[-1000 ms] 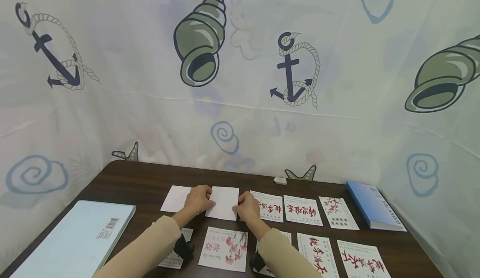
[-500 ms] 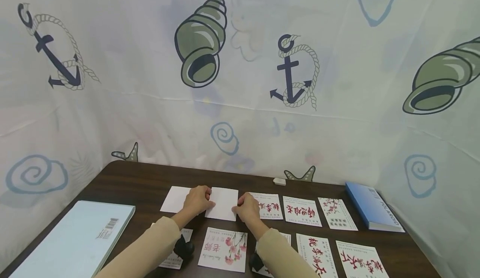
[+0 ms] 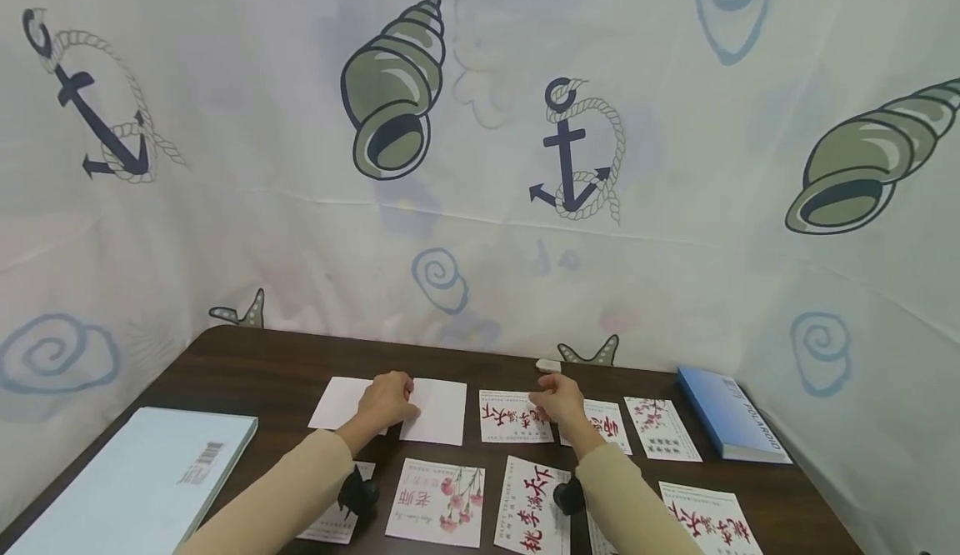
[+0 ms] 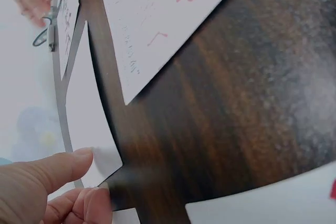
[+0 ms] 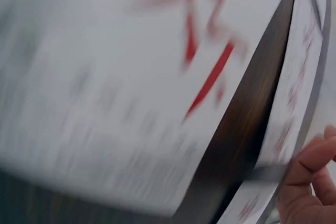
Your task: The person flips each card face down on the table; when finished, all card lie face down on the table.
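Observation:
My left hand (image 3: 386, 402) stays at the left edge of a blank white card (image 3: 441, 412) in the back row, pinching that edge. In the left wrist view its thumb (image 4: 79, 162) lies on the card's corner, with curled fingers just below the edge. My right hand (image 3: 561, 405) is over the back row, loosely bent and holding nothing visible. Its fingertips overlap the right end of a card with red Chinese characters (image 3: 510, 423), and it partly covers another red-lettered card (image 3: 609, 426). A second blank card (image 3: 337, 401) lies behind my left hand.
A front row includes a pink flower card (image 3: 437, 502) and red-lettered cards (image 3: 534, 505). A large pale-blue book (image 3: 135, 488) lies at the left, a blue book (image 3: 727, 413) at the right. A small white block (image 3: 548, 366) sits at the dark table's (image 3: 285, 355) back edge.
My right hand has left the blank card's right edge and moved right along the back row, uncovering the red-lettered card beside it. My left hand stays at the blank card. The head view shifts slightly.

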`<state>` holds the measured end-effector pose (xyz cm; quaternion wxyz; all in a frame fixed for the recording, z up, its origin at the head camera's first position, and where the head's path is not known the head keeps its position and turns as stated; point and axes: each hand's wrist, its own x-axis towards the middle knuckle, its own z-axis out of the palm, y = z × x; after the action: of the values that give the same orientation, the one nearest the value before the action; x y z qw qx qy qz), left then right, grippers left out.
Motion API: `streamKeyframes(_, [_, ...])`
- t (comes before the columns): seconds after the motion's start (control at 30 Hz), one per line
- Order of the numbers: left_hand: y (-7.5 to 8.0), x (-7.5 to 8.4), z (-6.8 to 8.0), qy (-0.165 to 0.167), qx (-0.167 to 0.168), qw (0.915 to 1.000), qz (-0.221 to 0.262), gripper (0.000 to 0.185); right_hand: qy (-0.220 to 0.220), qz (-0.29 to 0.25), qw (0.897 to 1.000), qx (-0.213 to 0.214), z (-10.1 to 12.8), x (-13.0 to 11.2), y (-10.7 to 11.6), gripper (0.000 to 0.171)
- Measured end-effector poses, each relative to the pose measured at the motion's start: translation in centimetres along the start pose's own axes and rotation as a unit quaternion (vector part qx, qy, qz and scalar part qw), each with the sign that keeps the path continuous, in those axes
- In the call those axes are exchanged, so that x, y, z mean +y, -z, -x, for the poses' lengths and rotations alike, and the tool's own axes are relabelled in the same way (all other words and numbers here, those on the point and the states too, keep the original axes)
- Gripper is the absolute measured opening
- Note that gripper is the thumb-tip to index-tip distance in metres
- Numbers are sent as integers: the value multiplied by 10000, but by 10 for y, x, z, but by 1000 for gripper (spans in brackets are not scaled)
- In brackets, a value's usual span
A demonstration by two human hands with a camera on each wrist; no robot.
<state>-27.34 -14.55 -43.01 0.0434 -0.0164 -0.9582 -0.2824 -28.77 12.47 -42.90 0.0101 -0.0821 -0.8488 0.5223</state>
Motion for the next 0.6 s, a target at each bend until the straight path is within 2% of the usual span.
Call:
streamKeyframes(0.17, [3, 4, -1, -140, 44, 9996, 260, 27, -31, 616, 9976, -298, -9, 13, 13, 39])
streamKeyframes(0.3, [-1, 11, -2, -197, -22, 9957, 908, 35, 94, 977, 9945, -360, -12, 17, 14, 40])
streamKeyframes(0.47, [-11, 29, -3, -116, -372, 9828, 1805, 38, 289, 1237, 9912, -379, -13, 17, 14, 35])
streamKeyframes(0.6, [-21, 44, -5, -40, -615, 9702, 2343, 39, 386, 1137, 9920, -401, -12, 18, 15, 33])
